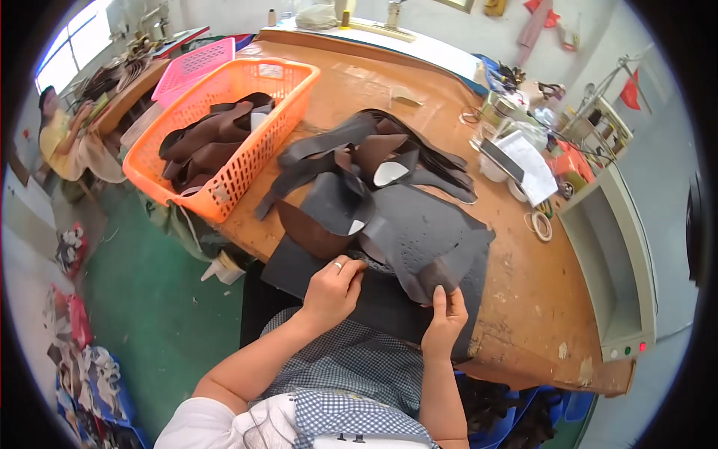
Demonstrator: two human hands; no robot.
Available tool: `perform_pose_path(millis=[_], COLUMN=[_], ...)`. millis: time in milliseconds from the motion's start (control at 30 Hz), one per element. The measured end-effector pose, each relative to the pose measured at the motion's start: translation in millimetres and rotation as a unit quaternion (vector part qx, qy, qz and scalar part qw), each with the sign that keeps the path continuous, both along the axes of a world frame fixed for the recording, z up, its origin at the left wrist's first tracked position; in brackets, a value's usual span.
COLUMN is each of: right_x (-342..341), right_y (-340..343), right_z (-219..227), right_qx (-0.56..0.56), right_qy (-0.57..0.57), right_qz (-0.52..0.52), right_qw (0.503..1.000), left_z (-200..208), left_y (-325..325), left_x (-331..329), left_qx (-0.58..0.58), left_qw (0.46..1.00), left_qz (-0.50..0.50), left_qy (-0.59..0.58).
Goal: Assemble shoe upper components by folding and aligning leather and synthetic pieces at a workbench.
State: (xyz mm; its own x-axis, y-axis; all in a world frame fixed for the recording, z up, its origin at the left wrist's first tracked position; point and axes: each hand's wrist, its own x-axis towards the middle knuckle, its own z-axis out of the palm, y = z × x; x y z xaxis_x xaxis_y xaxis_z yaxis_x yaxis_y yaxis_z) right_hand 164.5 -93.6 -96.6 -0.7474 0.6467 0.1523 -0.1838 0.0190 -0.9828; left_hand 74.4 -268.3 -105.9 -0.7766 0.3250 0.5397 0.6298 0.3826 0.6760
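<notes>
My right hand (446,318) pinches the end of a curved dark leather piece (440,275) between thumb and fingers. My left hand (333,288), with a ring on one finger, is closed beside a speckled dark patch of material; its fingertips hide what they hold, if anything. Under both hands lies a flat black sheet (299,273) at the table's near edge. Just beyond, a grey leather piece with small holes (422,221) rests on the sheet. Behind it spreads a loose pile of black and brown leather strips (378,146), some showing white patches.
An orange plastic basket (295,93) of brown leather pieces stands left on the brown worktable (523,314), with a pink basket (198,63) behind. Jars, papers (527,168) and tape rolls (540,224) crowd the right side, beside a grey machine housing (609,254). Another person (63,142) sits far left.
</notes>
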Motion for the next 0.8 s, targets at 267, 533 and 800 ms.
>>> perform_pose_path(millis=[267, 533, 800], right_x=[3, -6, 22], right_y=[7, -6, -2], right_z=[-2, 3, 17], right_qx=[0.002, 0.036, 0.093], right_qy=[0.000, -0.031, -0.101], right_qz=[0.012, 0.010, -0.007], right_qw=[1.000, 0.999, 0.990], left_z=[-2, 30, -194], left_y=[7, -52, -407], left_x=[1, -23, 29], left_qx=[-0.023, 0.215, -0.266], left_qw=[0.997, 0.957, 0.733], left_qz=[0.011, 0.133, 0.498], left_qy=[0.069, -0.145, -0.380])
